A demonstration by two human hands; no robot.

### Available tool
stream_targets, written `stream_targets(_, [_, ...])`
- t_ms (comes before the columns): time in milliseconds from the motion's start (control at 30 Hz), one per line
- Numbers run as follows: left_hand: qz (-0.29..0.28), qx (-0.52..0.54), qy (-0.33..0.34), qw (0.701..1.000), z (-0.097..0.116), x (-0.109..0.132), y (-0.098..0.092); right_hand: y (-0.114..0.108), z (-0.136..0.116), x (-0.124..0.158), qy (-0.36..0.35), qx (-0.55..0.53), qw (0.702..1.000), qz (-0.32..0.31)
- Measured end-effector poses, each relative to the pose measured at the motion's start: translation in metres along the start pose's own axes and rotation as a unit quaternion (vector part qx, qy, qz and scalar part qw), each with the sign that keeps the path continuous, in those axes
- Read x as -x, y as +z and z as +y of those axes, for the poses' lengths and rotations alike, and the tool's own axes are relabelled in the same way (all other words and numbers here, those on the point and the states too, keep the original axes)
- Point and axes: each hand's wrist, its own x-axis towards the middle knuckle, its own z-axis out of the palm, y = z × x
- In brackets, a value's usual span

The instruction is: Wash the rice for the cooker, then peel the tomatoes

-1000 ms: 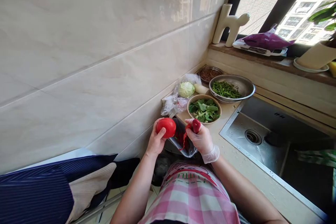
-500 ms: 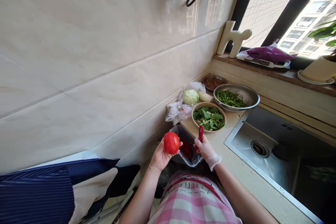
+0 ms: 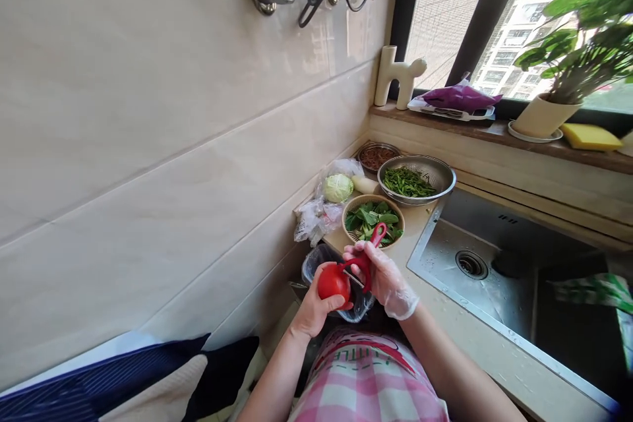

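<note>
- tomato [image 3: 332, 282]: plain red
- peeler [image 3: 368, 252]: red
- glove [image 3: 390, 280]: clear, see-through
- apron [image 3: 368, 379]: pink and white checks
- cabbage [image 3: 338, 187]: pale green
- sponge [image 3: 590, 137]: yellow
- bag [image 3: 457, 97] on the sill: purple
- wall tiles [image 3: 148, 112]: cream

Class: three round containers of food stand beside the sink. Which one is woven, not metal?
The woven basket of leafy greens, nearest the gloved right hand; the others are steel.
</note>
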Motion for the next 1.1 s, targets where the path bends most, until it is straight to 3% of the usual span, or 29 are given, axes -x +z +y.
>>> stream_targets(167, [0.011, -0.125, 0.014, 0.992, 0.003, -0.004, 0.010, 0.003, 0.012, -0.004, -0.028, 0.073, 0.996, 0.032])
stream_targets(433, [-0.020, -0.251, 0.045, 0.967, 0.002, -0.010, 0.006, -0.009, 0.017, -0.012, -0.075, 0.191, 0.974, 0.100])
stream_targets(667, [-0.014, -0.368, 0.069, 0.927, 0.009, -0.011, 0.019, -0.009, 0.023, -0.009, -0.083, 0.201, 0.973, 0.075])
stream_targets(867, [-0.032, -0.393, 0.062, 0.917, 0.013, -0.007, 0.022, -0.012, 0.025, -0.009, -0.066, 0.229, 0.968, 0.080])
stream_targets(1100, [-0.046, -0.395, 0.075, 0.914, 0.011, -0.001, 0.018, -0.002, 0.019, -0.005, -0.048, 0.186, 0.976, 0.101])
